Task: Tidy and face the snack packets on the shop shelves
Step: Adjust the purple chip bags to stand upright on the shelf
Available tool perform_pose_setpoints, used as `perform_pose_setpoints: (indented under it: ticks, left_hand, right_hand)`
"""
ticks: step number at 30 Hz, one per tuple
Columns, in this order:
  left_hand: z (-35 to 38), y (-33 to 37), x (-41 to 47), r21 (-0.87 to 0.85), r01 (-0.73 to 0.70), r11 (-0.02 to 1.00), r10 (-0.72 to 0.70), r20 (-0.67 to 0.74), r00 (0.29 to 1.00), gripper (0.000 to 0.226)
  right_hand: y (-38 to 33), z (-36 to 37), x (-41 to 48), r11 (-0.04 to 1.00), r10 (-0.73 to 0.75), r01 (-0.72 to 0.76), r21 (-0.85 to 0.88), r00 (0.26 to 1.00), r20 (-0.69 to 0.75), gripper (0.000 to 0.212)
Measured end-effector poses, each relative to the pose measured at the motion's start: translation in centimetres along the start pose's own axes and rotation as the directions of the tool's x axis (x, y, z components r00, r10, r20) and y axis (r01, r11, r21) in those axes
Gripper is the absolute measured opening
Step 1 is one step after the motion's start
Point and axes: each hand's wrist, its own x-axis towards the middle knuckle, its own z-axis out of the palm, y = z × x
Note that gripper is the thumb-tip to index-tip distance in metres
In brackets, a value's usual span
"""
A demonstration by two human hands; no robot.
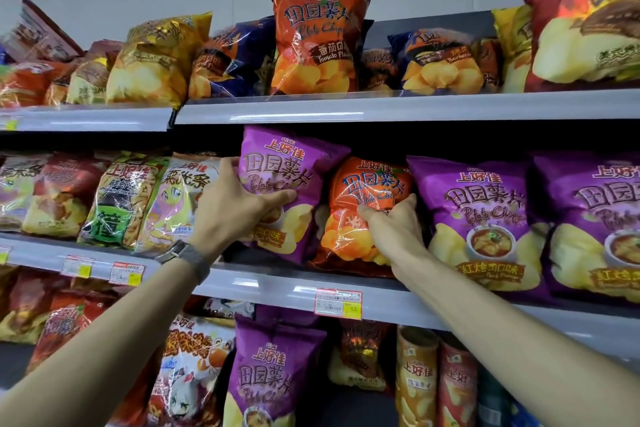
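Two hands, each gripping its own crisp packet on the grey metal middle shelf.

The left hand, a grey mesh-strap watch on its wrist, grips the tilted glossy purple foil crisp packet, thumb across the front, fingers round its left edge. The right hand grips the glossy orange foil crisp packet touching it, thumb in front, fingers round its right edge.

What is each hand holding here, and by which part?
The left hand grips the purple packet by its left side, thumb across the front. The right hand grips the orange packet by its right side, thumb on the front.
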Motion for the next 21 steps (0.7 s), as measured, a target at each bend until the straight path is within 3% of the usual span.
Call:
perform_pose_setpoints:
  ticks: [6, 10, 14, 18, 21]
  left_hand:
    - [-4.4, 0.1, -1.1, 0.064, 0.046, 0.997, -0.048, 0.026, 0.999, 0.066]
    - [-7.0, -2.1, -2.4, 0.119, 0.095, 0.988, -0.093, -0.019, 0.995, 0.078]
    - [-9.8, -5.2, -3.9, 0.082, 0.154, 0.985, -0.146, -0.091, 0.985, 0.077]
    - [-12.6, -7.5, -4.8, 0.024, 0.2, 0.979, -0.195, -0.132, 0.972, 0.091]
    - [-13.2, -8.0, -5.8, -0.006, 0.196, 0.981, -0.193, -0.184, 0.964, 0.089]
  right_hand:
    - [0.2, 1.6, -0.8, 0.997, -0.072, 0.071, 0.023, 0.997, 0.024, 0.126]
    - [-0.3, 3.7, -1.7, 0.995, -0.087, 0.085, 0.059, 0.996, 0.024, 0.133]
    - [-1.2, 6.1, -2.8, 0.988, -0.128, 0.125, 0.087, 0.991, 0.032, 0.121]
    - [-2.3, 9.9, -3.5, 0.984, -0.171, 0.167, 0.062, 0.982, 0.075, 0.132]
    - [-3.2, 12.2, -4.1, 0.987, -0.154, 0.148, 0.065, 0.983, 0.1, 0.132]
